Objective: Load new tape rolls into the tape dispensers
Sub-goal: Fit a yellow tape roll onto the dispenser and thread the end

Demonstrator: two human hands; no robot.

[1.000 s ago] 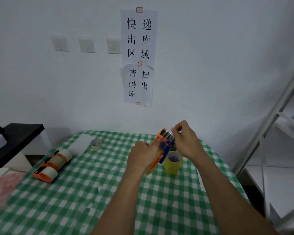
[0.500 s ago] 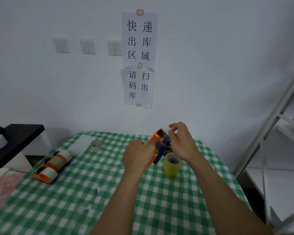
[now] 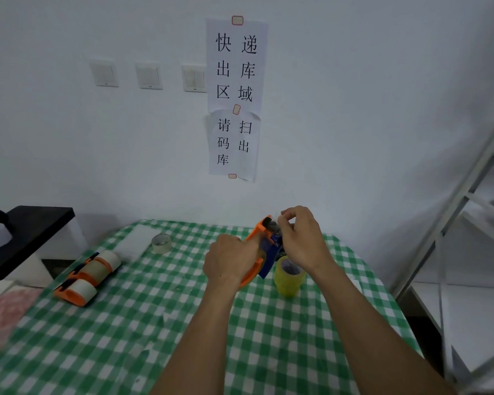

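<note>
Nearest you, the green checked table (image 3: 154,323) lies under both forearms. Above its middle, your left hand (image 3: 231,262) is wrapped tight round the handle of the orange dispenser (image 3: 257,230), which is held off the cloth with its head pointing away from you. Your right hand (image 3: 303,242) is curled at that far head, thumb and fingers pinched together there. Whether they hold a tape end or a part of the frame is too small to tell.

The dispenser looks like stiff, light plastic. Hold it by the handle, as you do now, and keep your fingertips off the cutter edge at the head. Its blue flap (image 3: 271,259) probably hinges and gives under pressure.

Just right of the dispenser, the yellow tape roll (image 3: 288,277) stands on the cloth, touching neither hand. It should be light and rigid, with a smooth side. Take it across the rim or through the core, since the loose tape end will cling to skin.

To the left, two loaded dispensers (image 3: 87,276) lie side by side. Farther off sits a small pale roll (image 3: 161,243).
</note>
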